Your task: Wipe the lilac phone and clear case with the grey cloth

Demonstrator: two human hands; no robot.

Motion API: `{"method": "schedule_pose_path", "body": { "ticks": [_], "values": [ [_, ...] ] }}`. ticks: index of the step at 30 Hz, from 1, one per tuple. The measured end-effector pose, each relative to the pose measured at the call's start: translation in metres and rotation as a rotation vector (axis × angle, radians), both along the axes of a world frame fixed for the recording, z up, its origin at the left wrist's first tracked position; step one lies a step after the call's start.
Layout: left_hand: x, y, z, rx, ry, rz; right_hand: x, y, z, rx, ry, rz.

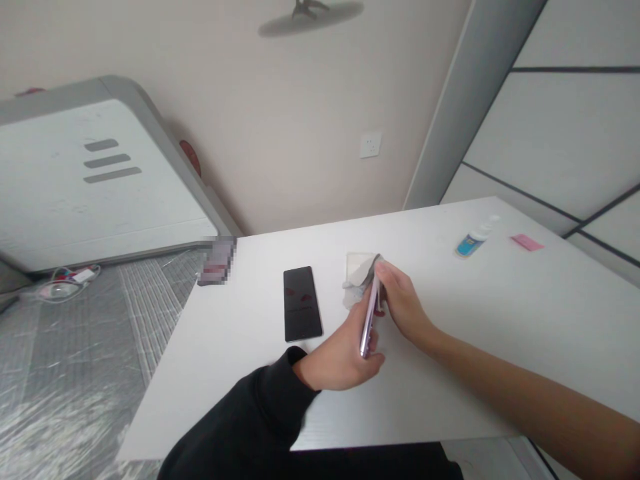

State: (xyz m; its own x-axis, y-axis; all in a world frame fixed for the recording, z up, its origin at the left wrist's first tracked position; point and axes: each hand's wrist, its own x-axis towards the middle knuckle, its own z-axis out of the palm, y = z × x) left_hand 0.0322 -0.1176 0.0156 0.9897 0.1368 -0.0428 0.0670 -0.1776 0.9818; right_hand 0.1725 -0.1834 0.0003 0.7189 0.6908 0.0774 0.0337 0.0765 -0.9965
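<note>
My left hand (340, 357) grips a thin lilac smartphone (369, 328), tilted up so that its side edge faces me. At the phone's upper end my right hand (406, 305) is closed on a grey cloth (361, 275), pressed against the phone. The fingertips behind the phone are partly hidden. Just beyond both hands, a clear, pale, flat piece (354, 260) lies on the table, partly covered by the cloth; its kind is unclear. A second smartphone (303, 304), black screen upward, lies left of my hands.
On the white table (200, 387), a small bottle with a blue label (470, 245) lies or leans at the right, beside a pink slip (527, 242). A blurred-out item (217, 260) sits at the left corner. Behind are a wall and socket (371, 145).
</note>
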Motion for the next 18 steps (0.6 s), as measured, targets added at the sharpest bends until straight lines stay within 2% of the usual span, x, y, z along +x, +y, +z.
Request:
{"method": "schedule_pose_path", "body": {
  "ticks": [6, 11, 18],
  "values": [
    [0.001, 0.0004, -0.0001, -0.011, -0.011, -0.024, 0.0008, 0.0003, 0.0025, 0.015, -0.088, -0.058],
    [0.0009, -0.0007, 0.0026, -0.012, 0.015, -0.015, 0.0003, -0.0005, 0.0034, 0.048, -0.097, -0.046],
    [-0.0004, -0.0014, -0.0034, 0.12, -0.055, 0.045, -0.0024, -0.0039, 0.0064, 0.101, -0.164, -0.092]
  ]
}}
